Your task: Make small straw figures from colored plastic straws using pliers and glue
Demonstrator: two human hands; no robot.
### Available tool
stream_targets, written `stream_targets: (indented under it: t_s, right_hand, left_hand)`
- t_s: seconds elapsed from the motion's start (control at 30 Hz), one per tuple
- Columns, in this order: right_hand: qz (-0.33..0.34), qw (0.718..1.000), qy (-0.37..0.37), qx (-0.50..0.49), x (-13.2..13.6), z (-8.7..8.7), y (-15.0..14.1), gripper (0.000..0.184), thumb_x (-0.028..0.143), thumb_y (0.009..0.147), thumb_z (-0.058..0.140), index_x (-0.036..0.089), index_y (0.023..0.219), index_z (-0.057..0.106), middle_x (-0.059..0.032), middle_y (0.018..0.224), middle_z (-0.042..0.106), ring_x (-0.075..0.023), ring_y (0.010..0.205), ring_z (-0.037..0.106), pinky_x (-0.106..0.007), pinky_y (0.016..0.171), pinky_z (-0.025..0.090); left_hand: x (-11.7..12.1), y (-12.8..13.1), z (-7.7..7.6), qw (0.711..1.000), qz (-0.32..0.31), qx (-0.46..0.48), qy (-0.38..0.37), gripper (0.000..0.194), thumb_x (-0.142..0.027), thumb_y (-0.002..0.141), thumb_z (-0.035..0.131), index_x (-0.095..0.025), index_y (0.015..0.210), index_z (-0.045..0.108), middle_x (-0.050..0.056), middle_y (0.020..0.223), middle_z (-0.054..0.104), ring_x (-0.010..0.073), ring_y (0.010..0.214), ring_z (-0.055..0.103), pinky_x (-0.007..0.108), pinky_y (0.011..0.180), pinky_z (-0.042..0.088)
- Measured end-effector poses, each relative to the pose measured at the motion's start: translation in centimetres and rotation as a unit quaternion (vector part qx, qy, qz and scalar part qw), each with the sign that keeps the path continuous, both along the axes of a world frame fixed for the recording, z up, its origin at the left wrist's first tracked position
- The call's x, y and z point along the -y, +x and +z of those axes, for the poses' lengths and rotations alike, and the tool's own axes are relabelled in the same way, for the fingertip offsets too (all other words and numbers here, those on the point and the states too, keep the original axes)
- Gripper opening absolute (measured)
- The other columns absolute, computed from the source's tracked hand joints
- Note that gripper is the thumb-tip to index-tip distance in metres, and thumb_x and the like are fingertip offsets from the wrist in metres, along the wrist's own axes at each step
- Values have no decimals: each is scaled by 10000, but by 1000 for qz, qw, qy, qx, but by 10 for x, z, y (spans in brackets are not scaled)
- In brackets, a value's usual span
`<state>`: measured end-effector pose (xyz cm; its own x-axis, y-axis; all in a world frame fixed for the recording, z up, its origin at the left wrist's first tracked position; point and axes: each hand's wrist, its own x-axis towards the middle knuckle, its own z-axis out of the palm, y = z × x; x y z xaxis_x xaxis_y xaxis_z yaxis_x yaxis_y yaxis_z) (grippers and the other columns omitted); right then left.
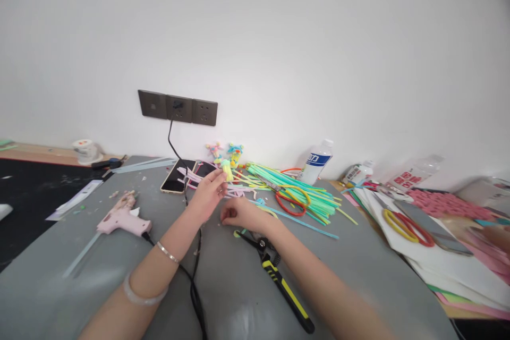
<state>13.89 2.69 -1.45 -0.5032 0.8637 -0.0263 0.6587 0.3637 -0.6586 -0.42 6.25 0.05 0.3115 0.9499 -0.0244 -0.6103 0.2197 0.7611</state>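
A small yellow and mint-green fuzzy piece was raised above the back half of the grey-topped bench, pinched between the thumb and fingers of the left hand. The right hand was lower and nearer the front edge, its fingers curled; whether they had hold of anything could not be told.

Two many-coloured fuzzy figures, one mostly pink and one blue and yellow, stood at the back edge and looked finished. By comparison, the held piece seemed only partly built, with no spread limbs like theirs to be seen, so shaping and joining probably remained. A large bundle of green fuzzy stems lay toward the back right corner. The pale pink glue gun lay near the left edge, apart from both hands.
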Motion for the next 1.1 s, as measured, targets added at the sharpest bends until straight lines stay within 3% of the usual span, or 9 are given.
stream_targets:
  t_s: [0.2,0.43,0.67,0.83,1.0,1.1]
  right_hand:
    - [55,997,-30,-38,-4,-1,-4,87,107,740,708,162,806,720,20,691,643,-111,633,579,-194,604,425]
    - [91,995,8,29,-4,5,-9,85,80,764,653,156,757,693,25,670,615,-101,607,528,-201,600,383]
    - [-45,997,64,8,1,12,25,96,76,785,610,151,779,671,-10,751,618,-130,669,524,-236,651,399]
    - [-147,974,84,-148,6,8,60,131,271,841,598,163,794,654,-36,807,661,-169,767,575,-280,729,444]
    - [-214,944,63,-244,4,3,78,333,488,792,636,155,790,636,-13,683,607,-144,611,513,-268,592,410]
    - [-211,932,49,-291,7,7,75,346,510,789,648,165,792,621,-6,687,582,-135,598,491,-260,569,384]
  left_hand:
    - [2,1,-1,1000,-15,-8,5,383,-305,558,886,-165,822,645,-55,679,575,54,581,541,169,523,436]
    - [6,2,0,1000,-12,-20,-5,402,-310,532,895,-164,807,640,-62,667,562,49,568,536,170,531,439]
    - [4,-1,-2,999,-23,-27,-11,394,-298,539,895,-165,821,654,-54,679,601,57,598,564,173,553,444]
    - [5,1,-5,998,-37,-41,-18,389,-275,540,898,-161,826,661,-23,738,659,83,643,610,195,592,472]
    - [5,3,-13,998,-44,-46,-2,311,-271,598,875,-157,801,669,-12,701,667,84,629,612,197,614,478]
    - [6,4,-15,998,-48,-49,8,307,-279,612,870,-153,810,673,-12,682,664,80,621,607,195,629,489]
